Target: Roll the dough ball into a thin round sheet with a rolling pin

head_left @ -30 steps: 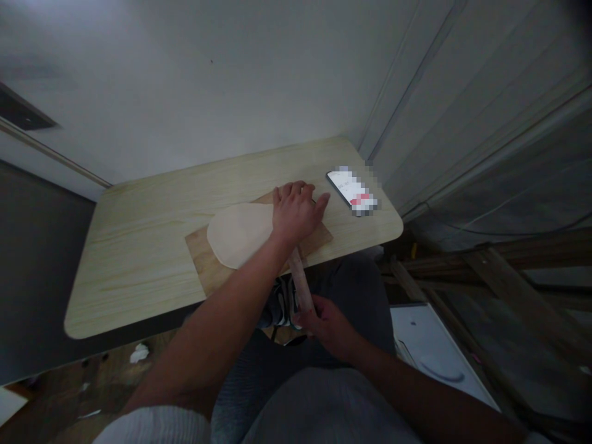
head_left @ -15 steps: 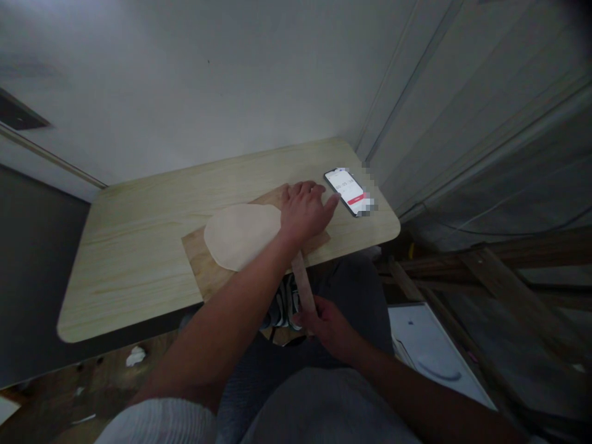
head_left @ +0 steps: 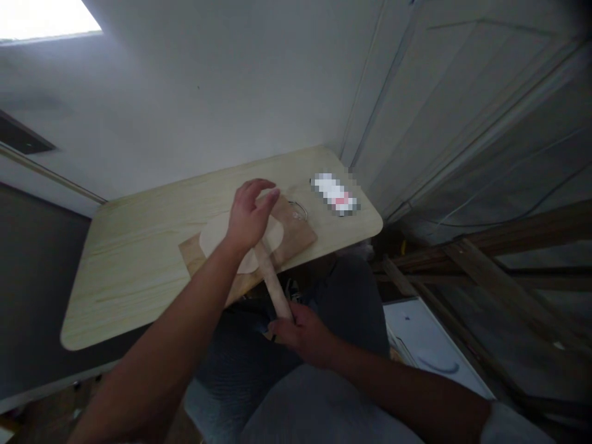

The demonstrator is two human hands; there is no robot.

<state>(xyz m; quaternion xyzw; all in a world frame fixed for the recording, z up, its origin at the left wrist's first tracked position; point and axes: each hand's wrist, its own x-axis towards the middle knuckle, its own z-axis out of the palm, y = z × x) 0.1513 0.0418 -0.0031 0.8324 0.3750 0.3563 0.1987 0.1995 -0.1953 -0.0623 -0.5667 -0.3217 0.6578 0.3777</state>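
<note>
A pale, flattened sheet of dough (head_left: 215,237) lies on a wooden cutting board (head_left: 296,237), part of it hidden under my left arm. My right hand (head_left: 308,333), low in front of my lap, is closed around the near end of a wooden rolling pin (head_left: 275,287). The pin slants up and away across the board's near edge onto the dough. Over its far end is my left hand (head_left: 252,213), palm down, fingers apart and bent a little, with the thumb held away. The hand hides that end of the pin, so contact there is hard to make out.
The board's metal ring handle (head_left: 300,208) sticks out at its right end. A phone (head_left: 335,194), partly blurred out, lies on the light wood table (head_left: 124,259) farther right. Behind stands a white wall (head_left: 198,117); wooden beams (head_left: 490,265) are at the right.
My left hand has moved left over the dough, uncovering the board's right end and its ring. The rolling pin and my right hand have shifted left too. The view has turned slightly.
</note>
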